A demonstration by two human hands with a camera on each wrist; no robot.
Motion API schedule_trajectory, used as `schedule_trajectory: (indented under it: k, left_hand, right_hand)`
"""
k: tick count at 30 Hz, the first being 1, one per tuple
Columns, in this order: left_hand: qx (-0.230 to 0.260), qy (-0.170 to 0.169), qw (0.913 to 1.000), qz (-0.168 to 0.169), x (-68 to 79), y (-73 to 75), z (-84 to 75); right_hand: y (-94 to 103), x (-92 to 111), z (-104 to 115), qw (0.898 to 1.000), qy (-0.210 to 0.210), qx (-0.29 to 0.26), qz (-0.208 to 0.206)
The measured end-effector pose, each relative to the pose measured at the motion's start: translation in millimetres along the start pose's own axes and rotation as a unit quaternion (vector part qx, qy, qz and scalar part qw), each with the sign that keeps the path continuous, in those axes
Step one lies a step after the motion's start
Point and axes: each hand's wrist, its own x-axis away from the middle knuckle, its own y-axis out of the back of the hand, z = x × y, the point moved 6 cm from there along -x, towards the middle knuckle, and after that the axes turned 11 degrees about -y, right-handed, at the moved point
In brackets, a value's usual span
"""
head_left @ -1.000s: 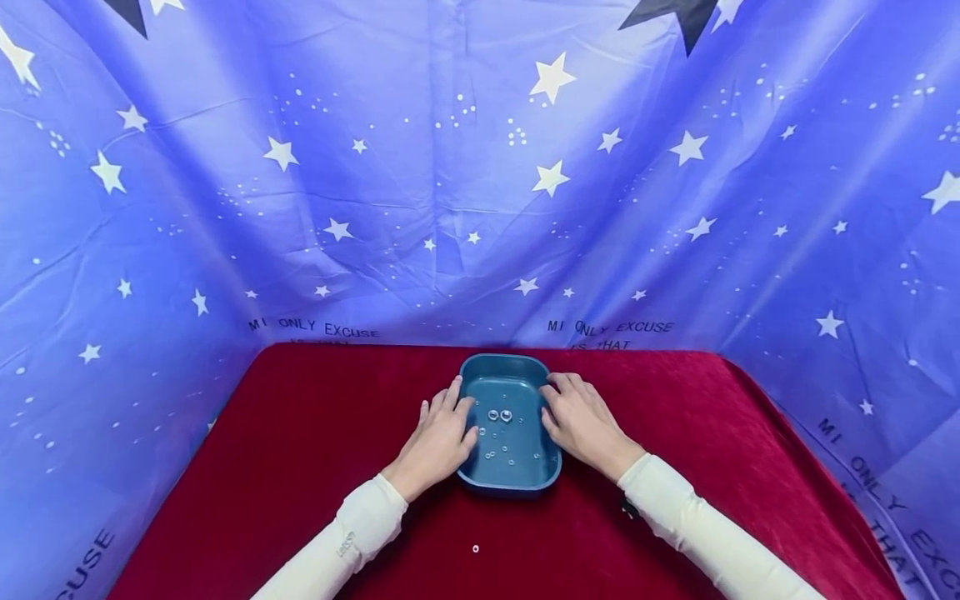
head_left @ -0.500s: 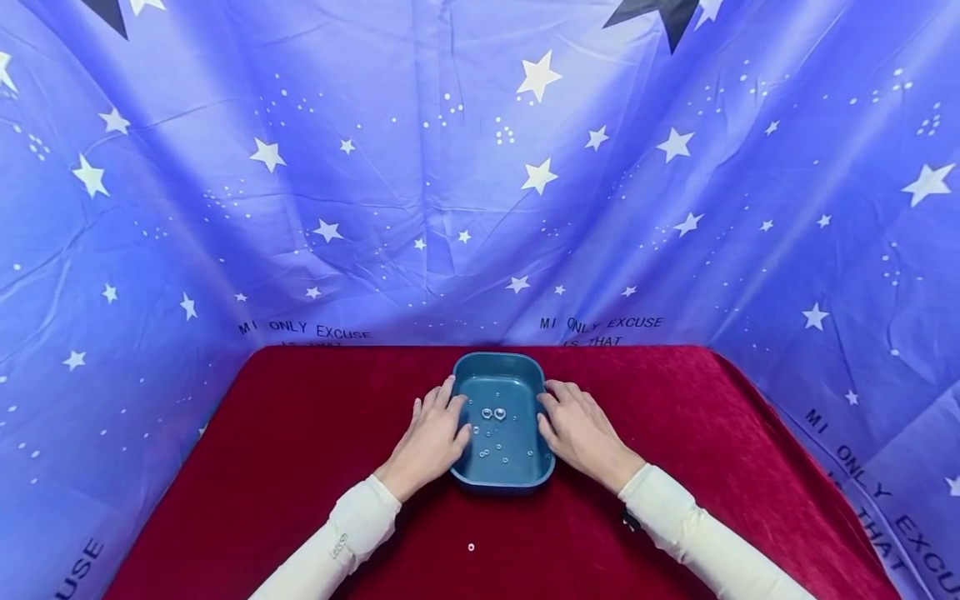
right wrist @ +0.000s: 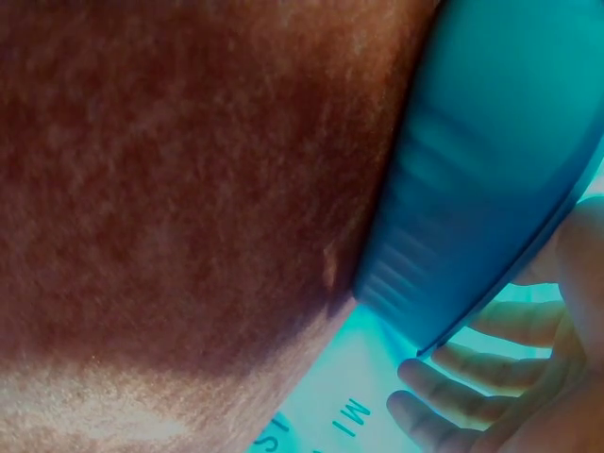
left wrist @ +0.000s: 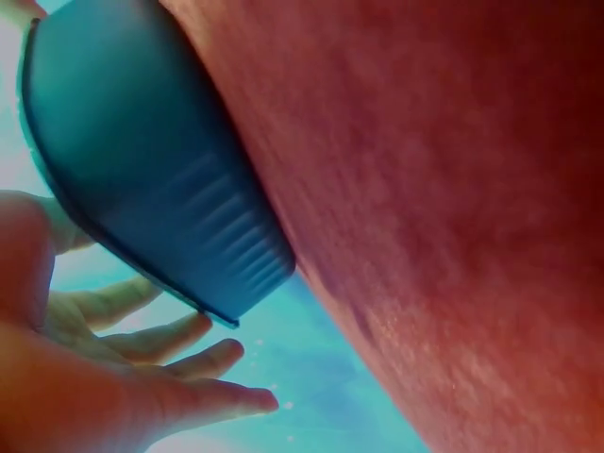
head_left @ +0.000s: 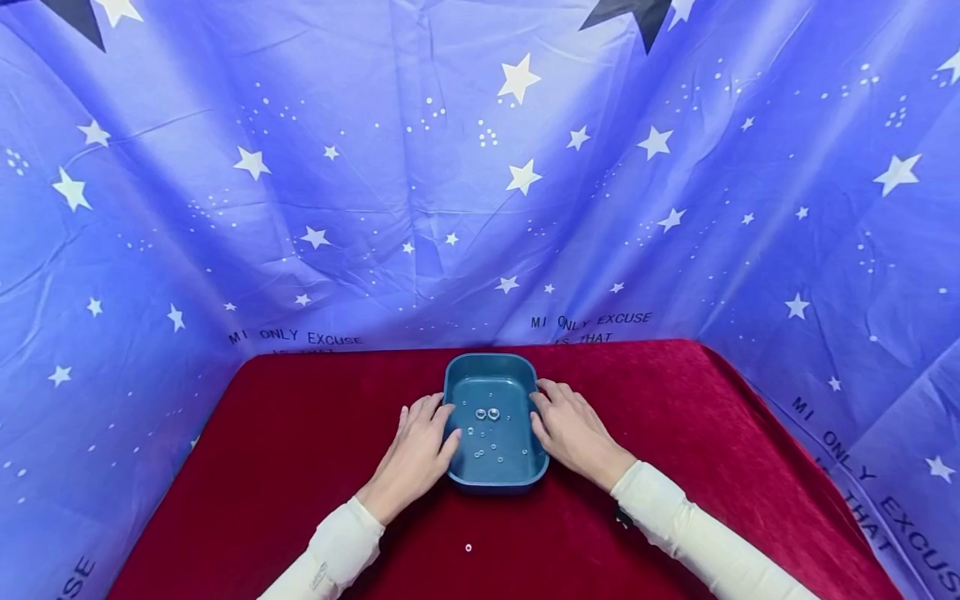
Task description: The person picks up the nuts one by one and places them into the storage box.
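Note:
A blue rectangular tray [head_left: 491,483] with rounded corners sits on the red cloth, and the wrist views show its ribbed outer wall. Inside it lie two larger metal nuts [head_left: 492,414], side by side, and several small shiny nuts or rings [head_left: 500,459]. At the tray's left rim is my left hand [head_left: 411,450], fingers spread and loosely extended, thumb and index fingertips at the edge. My right hand [head_left: 576,429] rests along the right rim, its thumb and bent fingertips reaching over the edge while other fingers stay outside, as the right wrist view shows.
A small whitish ring [head_left: 468,547] lies on the cloth in front of the tray. The red velvety cloth [head_left: 315,417] covers the table. Blue star-printed fabric [head_left: 360,200] hangs around the back and sides.
The head view has drifted slightly, shifting the scene leftward. My left hand has slid back along the left rim toward me, with less of its fingers over the edge. My right hand keeps its place.

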Motion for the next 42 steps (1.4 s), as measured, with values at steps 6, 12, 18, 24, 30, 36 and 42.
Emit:
schedule_trajectory:
  k: [6,12,18,24,30,36,42]
  left_hand:
    - [-0.029,-0.022,0.9993,-0.006,16.1,8.9,-9.0]
    - [-0.036,-0.039,0.9986,-0.007,28.7,15.4,-16.6]
    - [-0.04,-0.051,0.9979,-0.003,34.2,21.3,-23.0]
    - [-0.045,-0.065,0.9969,-0.002,40.3,25.7,-33.1]
    - [-0.045,-0.085,0.9954,0.009,51.2,25.4,-46.6]
    - [-0.054,-0.107,0.9922,0.034,64.3,19.8,-59.7]
    - [-0.087,-0.157,0.9831,0.032,69.5,18.7,-73.7]
  right_hand:
    - [-2.4,0.0,-0.2,1.0,-0.003,-0.002,0.006]
    - [-1.2,1.1,-0.7,1.0,-0.003,-0.001,0.002]
    - [-1.2,2.2,-1.0,1.0,-0.005,0.004,0.008]
    - [-0.7,1.7,-0.3,1.0,-0.006,0.002,0.012]
    - [-1.4,3.2,0.1,1.0,-0.008,-0.001,0.014]
    - [-2.1,5.4,0.0,1.0,-0.01,-0.004,0.017]
    - [0.7,0.9,-1.0,1.0,-0.008,-0.005,0.017]
